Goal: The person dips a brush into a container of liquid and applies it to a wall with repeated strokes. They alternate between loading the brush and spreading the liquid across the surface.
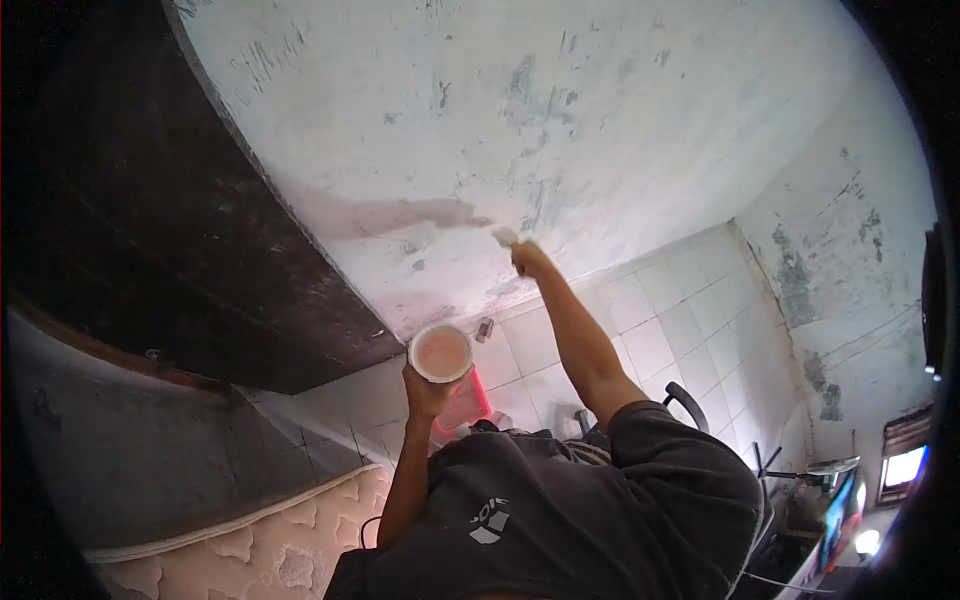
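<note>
My left hand (425,392) is wrapped round a round white tub (440,353) with pale pinkish contents, held upright near my chest. My right hand (524,258) is closed on a small pale tool (505,237), stretched out to the patchy white wall (420,140). Whether the tool touches the wall is hard to tell; its exact shape is blurred. The wall shows grey, flaked and scraped patches, and a shadow of an arm falls just left of the tool.
A pink-rimmed tray (478,395) and a small box-like item (485,330) lie on the white tiled floor (560,345). A dark panel (180,220) stands at the left, a mattress (290,535) lower left. A black chair part (687,405) and a lit screen (838,515) are at right.
</note>
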`<state>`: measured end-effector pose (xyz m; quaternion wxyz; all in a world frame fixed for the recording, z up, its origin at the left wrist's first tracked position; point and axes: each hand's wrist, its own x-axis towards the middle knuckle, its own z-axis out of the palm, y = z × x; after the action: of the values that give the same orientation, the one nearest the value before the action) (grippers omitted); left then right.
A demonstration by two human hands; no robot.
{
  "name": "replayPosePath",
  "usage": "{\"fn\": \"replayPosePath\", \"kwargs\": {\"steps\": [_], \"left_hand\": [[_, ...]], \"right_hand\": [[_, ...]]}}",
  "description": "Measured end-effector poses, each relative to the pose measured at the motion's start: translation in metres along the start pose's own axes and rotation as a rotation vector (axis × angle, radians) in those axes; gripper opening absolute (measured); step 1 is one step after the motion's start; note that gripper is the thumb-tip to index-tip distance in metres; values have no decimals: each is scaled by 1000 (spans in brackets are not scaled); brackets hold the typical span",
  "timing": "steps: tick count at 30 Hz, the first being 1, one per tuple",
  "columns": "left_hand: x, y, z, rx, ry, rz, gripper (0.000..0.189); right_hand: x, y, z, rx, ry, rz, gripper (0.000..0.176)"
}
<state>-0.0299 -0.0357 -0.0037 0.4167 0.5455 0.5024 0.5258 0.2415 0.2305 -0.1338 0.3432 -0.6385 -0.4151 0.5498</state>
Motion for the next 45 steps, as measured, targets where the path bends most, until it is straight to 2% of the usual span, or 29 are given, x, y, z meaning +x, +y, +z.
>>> {"fn": "replayPosePath", "kwargs": {"steps": [1, 3, 6, 8, 9, 11, 13, 16, 18, 19, 22, 24, 29, 31, 35, 39, 42, 45], "left_hand": [[-2, -13, -1, -16, -15, 5, 57], [8, -20, -6, -29, -16, 26, 59], [1, -19, -8, -17, 30, 15, 62], [3, -20, -15, 22, 21, 46, 58], [2, -28, -18, 48, 24, 28, 64], [4, -36, -24, 118, 12, -33, 74], [5, -47, -28, 122, 4, -33, 75], [4, -46, -31, 48, 11, -18, 75], [3, -51, -30, 66, 14, -7, 75], [2, -53, -30, 61, 5, -12, 75], [0, -50, -34, 56, 22, -8, 76], [0, -46, -38, 75, 3, 53, 75], [-2, -60, -42, 29, -16, 38, 75], [-2, -59, -45, 20, -16, 44, 75], [-5, -48, -54, 4, -8, 27, 75], [-4, -55, -61, 66, 6, 32, 71], [-5, -59, -67, 3, 50, -2, 69], [-5, -72, -74, 24, 77, -4, 69]], "right_hand": [[-14, 19, 2, 1, 0, -9, 39], [-39, 44, 8, -3, 30, 107, 37], [-100, 35, 11, 60, -47, 242, 34], [-137, 21, 13, -12, -105, 199, 22], [-153, 12, 13, 17, -125, 172, 21], [-196, -20, 10, 51, -226, 121, 25], [-235, -52, 10, 73, -287, 27, 33], [-268, -75, 13, 12, -359, -32, 34], [-285, -83, 13, -115, -499, -50, 34], [-291, -85, 15, -114, -491, -43, 34], [-306, -89, 26, -332, -591, -193, 33], [-314, -97, 34, -405, -593, -207, 33], [-316, -96, 49, -570, -564, -264, 32], [-317, -97, 53, -631, -532, -390, 35], [-321, -110, 57, -592, -541, -342, 32], [-313, -107, 52, -57, -580, -130, 19], [-307, -124, 60, 65, -419, -227, 18], [-273, -136, 60, 100, -183, -472, 15]]}}
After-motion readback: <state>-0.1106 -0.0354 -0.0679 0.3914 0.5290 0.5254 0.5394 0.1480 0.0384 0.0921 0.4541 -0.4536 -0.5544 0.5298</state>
